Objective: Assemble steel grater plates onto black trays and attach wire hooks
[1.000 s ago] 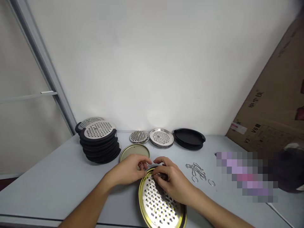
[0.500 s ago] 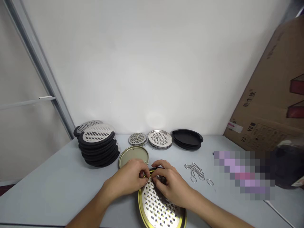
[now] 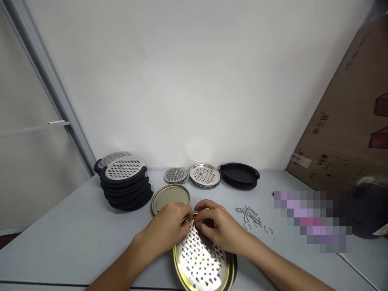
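Note:
A round metal grater plate (image 3: 201, 260) sits within a shiny gold-coloured round rim (image 3: 178, 264) at the table's front edge, its far side tipped up. At its far edge my left hand (image 3: 171, 222) is closed, thumb and fingers pinching the edge. Right beside it my right hand (image 3: 220, 226) pinches the same edge, fingertips nearly meeting the left ones. Any small part between the fingertips is hidden. Just behind the left hand lies a gold-toned round lid (image 3: 171, 196), flat on the table.
A tall stack of black-rimmed graters (image 3: 125, 184) stands at left. Along the wall are small grater discs (image 3: 176, 175), silver grater plates (image 3: 205, 176) and black round trays (image 3: 239, 174). Loose wire rings and clips (image 3: 250, 215) lie at right, near a cardboard box (image 3: 342, 133).
Both hands stay at the grater's far edge. The grater and its gold rim have shifted slightly left, and the fingertips have closed in on the rim. The view has tilted a little.

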`<state>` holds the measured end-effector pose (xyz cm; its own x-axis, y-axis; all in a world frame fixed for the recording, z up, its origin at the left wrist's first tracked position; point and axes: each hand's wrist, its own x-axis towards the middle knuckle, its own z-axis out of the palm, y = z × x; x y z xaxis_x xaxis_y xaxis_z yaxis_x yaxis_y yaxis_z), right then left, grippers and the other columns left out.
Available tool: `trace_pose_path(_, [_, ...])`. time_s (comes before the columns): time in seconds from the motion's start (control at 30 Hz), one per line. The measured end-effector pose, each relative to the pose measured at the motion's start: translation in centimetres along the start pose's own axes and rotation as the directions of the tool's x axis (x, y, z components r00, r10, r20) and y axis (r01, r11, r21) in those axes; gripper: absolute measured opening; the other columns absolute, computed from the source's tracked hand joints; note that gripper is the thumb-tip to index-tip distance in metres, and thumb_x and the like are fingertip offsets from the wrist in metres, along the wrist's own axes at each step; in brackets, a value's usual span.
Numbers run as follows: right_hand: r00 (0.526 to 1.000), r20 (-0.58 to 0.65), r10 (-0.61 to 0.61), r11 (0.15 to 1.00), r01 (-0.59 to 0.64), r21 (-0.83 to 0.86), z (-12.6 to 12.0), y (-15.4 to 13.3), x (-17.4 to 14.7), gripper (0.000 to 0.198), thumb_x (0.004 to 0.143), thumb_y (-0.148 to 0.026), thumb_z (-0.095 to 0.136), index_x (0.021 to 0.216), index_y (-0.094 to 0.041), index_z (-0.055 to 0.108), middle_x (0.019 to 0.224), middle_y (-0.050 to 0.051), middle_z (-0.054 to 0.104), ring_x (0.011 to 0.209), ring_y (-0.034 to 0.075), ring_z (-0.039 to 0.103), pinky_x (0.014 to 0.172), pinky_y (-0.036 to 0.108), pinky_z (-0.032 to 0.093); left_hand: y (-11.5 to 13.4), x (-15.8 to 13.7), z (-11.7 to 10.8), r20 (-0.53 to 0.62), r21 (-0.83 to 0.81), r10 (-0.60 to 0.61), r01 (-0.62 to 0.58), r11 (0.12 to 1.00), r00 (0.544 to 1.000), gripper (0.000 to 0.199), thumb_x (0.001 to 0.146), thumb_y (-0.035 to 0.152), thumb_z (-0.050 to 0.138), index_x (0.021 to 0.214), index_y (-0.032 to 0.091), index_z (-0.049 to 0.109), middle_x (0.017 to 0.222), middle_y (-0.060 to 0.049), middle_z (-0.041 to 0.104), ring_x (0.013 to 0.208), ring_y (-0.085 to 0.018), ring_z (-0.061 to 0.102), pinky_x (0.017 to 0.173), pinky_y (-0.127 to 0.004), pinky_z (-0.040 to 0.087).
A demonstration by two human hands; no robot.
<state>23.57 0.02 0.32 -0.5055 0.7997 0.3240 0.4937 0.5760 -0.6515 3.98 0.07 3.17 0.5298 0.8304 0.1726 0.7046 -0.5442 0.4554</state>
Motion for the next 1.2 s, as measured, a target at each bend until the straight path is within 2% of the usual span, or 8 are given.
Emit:
trace_pose_path(0.2, [1.0, 0.004, -0.001, 1.0, 0.001, -0.021, 0.0, 0.0, 0.0, 0.022, 0.079, -0.009, 0.055, 0.085, -0.023, 0.071, 0.107, 0.004, 0.06, 0.097, 0.018, 0.06, 0.088, 0.03, 0.046, 0.2, 0.0, -0.2, -0.005, -0.036, -0.005, 0.004, 0.999, 1.0, 0.02, 0.08, 0.013, 0.049, 0.086, 0.021, 0.067, 0.085, -0.003, 0.068, 0.077, -0.018, 0.06, 0.067, -0.026, 0.04])
trace_pose_path(0.47, [1.0, 0.016, -0.024, 0.996, 0.025, -0.084, -0.2, -0.2, 0.6, 0.016, 0.079, -0.01, 0.054, 0.081, -0.02, 0.066, 0.106, 0.005, 0.06, 0.096, 0.018, 0.059, 0.086, 0.031, 0.047, -1.0, 0.4, -0.7, 0.087, -0.39, -0.057, 0.087, 0.917, 0.995, 0.029, 0.085, 0.019, 0.049, 0.108, 0.022, 0.066, 0.094, -0.004, 0.071, 0.087, -0.019, 0.064, 0.073, -0.026, 0.046])
trace_pose_path(0.7, [0.994, -0.049, -0.101, 0.969, 0.087, -0.231, -1.0, -1.2, 0.0, 0.017, 0.086, -0.012, 0.047, 0.087, -0.018, 0.063, 0.105, 0.009, 0.059, 0.096, 0.021, 0.057, 0.083, 0.034, 0.047, -1.4, 0.6, 0.1, 0.062, -0.386, -0.167, 0.178, 0.905, 0.984, 0.027, 0.081, 0.023, 0.054, 0.104, 0.018, 0.066, 0.087, -0.004, 0.071, 0.079, -0.019, 0.064, 0.068, -0.026, 0.046])
trace_pose_path(0.8, [0.995, -0.064, -0.079, 0.975, 0.063, -0.214, -2.4, -1.7, -0.4, 0.016, 0.088, -0.014, 0.045, 0.088, -0.018, 0.061, 0.092, 0.006, 0.062, 0.082, 0.018, 0.057, 0.073, 0.031, 0.046, -1.9, 0.8, 0.1, 0.061, -0.413, -0.18, 0.189, 0.891, 0.982, 0.029, 0.078, 0.02, 0.054, 0.103, 0.017, 0.068, 0.091, -0.005, 0.071, 0.083, -0.02, 0.064, 0.071, -0.027, 0.047])
trace_pose_path(0.9, [0.996, -0.063, 0.069, 0.993, -0.074, -0.093, -3.8, -1.1, -0.5, 0.012, 0.087, -0.018, 0.05, 0.083, -0.019, 0.061, 0.077, 0.003, 0.062, 0.069, 0.015, 0.056, 0.061, 0.027, 0.043, -2.3, 0.8, 0.0, 0.092, -0.441, -0.178, 0.2, 0.875, 0.98, 0.03, 0.077, 0.02, 0.053, 0.103, 0.016, 0.068, 0.093, -0.006, 0.071, 0.084, -0.02, 0.064, 0.073, -0.027, 0.047])
trace_pose_path(1.0, [0.971, 0.005, 0.24, 0.952, -0.236, 0.197, -4.7, 0.6, -0.2, 0.01, 0.083, -0.026, 0.06, 0.089, -0.019, 0.063, 0.073, 0.001, 0.061, 0.065, 0.014, 0.055, 0.058, 0.025, 0.042, -2.4, 0.7, 0.0, 0.117, -0.422, -0.164, 0.198, 0.885, 0.98, 0.03, 0.079, 0.025, 0.054, 0.104, 0.016, 0.068, 0.091, -0.005, 0.071, 0.084, -0.02, 0.063, 0.073, -0.027, 0.046])
trace_pose_path(1.1, [0.917, 0.185, 0.353, 0.772, -0.397, 0.496, -5.4, 2.6, 0.0, 0.027, 0.074, -0.028, 0.071, 0.098, -0.017, 0.063, 0.074, 0.0, 0.062, 0.063, 0.011, 0.054, 0.053, 0.021, 0.04, -2.3, 0.6, -0.1, 0.137, -0.374, -0.184, 0.223, 0.9, 0.973, 0.03, 0.08, 0.03, 0.054, 0.103, 0.017, 0.068, 0.087, -0.004, 0.069, 0.08, -0.019, 0.062, 0.069, -0.027, 0.044])
trace_pose_path(1.2, [0.861, 0.289, 0.419, 0.615, -0.503, 0.608, -6.5, 4.0, 0.4, 0.033, 0.071, -0.026, 0.074, 0.101, -0.016, 0.064, 0.073, -0.001, 0.061, 0.059, 0.008, 0.052, 0.046, 0.017, 0.034, -2.3, 0.4, -0.1, 0.155, -0.332, -0.195, 0.237, 0.913, 0.968, 0.027, 0.078, 0.032, 0.056, 0.098, 0.018, 0.069, 0.079, -0.002, 0.067, 0.072, -0.018, 0.06, 0.061, -0.025, 0.041])
